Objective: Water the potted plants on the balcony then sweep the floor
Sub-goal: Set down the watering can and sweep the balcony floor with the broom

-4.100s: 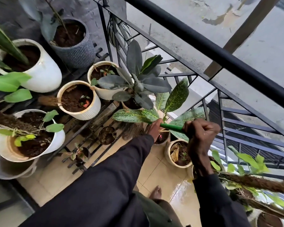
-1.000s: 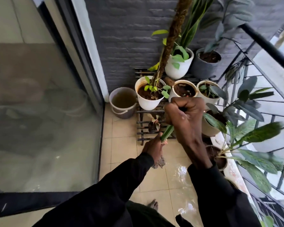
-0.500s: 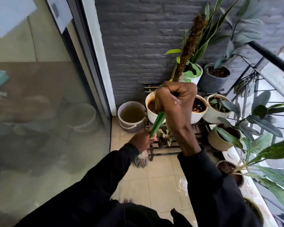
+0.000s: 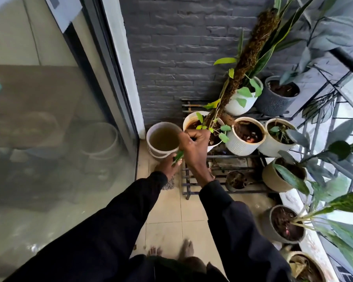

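Landmark: round grey plastic bucket [image 4: 151, 139], standing on the floor in the corner by the glass door.
Task's thing: short green-handled broom [image 4: 178, 156], just on the near side of the bucket, with its brownish bristle tuft down at the beige floor tiles [image 4: 165, 212].
Long axis: steep. It runs from the bristles near the tiles up and away toward the bucket's right rim.
Left hand [image 4: 167, 166]: the lower grip, with fingers curled round the handle just above the bristles – the hand nearer the floor.
Right hand [image 4: 195, 142]: the upper grip, a closed fist by the bucket's right rim. The handle end is hidden inside it, so I judge it to be clamped on the top.
Coming move: probably a sweeping stroke. The bristles lie below and nearer than both grips, so the left hand would steer.
Bucket holds: murky brownish water, fairly full.
White ribbed pot [image 4: 186, 121], touching the bucket's right side: dark soil, a mossy pole and a small vine.
Cream pot [image 4: 240, 148], further right of the bucket: dark, damp-looking soil – watering seems done.
Risk: the bucket is very close to the stroke.
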